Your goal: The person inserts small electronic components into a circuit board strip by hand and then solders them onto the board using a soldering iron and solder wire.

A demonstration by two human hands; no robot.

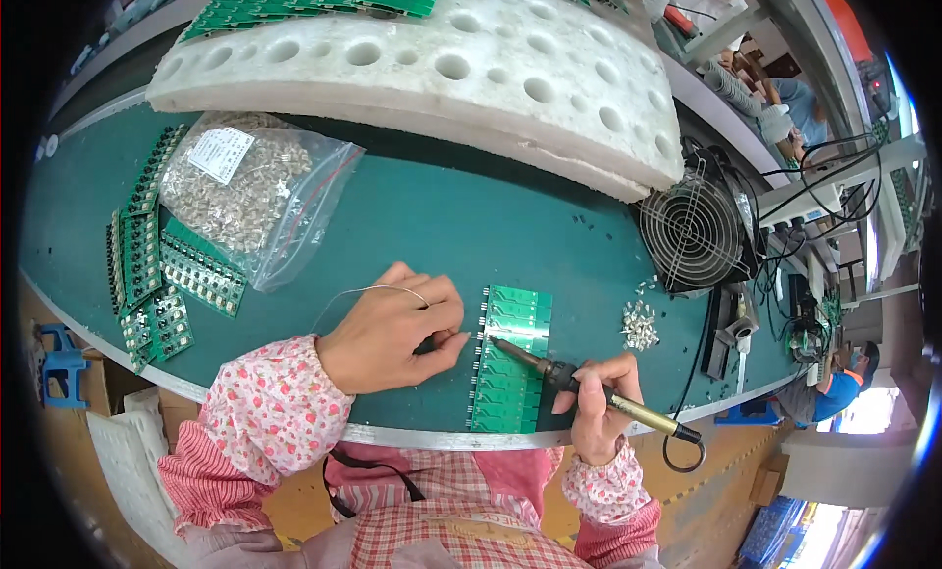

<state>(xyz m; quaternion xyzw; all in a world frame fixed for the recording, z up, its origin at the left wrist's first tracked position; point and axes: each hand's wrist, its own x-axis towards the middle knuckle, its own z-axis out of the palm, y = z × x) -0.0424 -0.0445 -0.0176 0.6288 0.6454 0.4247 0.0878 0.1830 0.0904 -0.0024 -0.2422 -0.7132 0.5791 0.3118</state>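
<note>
My right hand (603, 407) is wrapped round a soldering iron (643, 417) with a dark grip and a gold-coloured rear part. The iron's tip rests at or just over the left part of a green circuit board panel (515, 387), near its row of small pins. Left of the panel, my left hand (397, 329) is closed, with a thin solder wire (363, 291) looping over its back. A small dark thing shows between thumb and fingers; I cannot make out what it is. The left fingertips are close to the panel's pin edge.
Right of the panel lies a pile of small white parts (640, 326), with a fan (692, 231) behind it. A clear bag of small parts (235, 177) and several populated circuit boards (142, 260) are at the left. A holed white foam block (412, 98) spans the back, bearing green boards.
</note>
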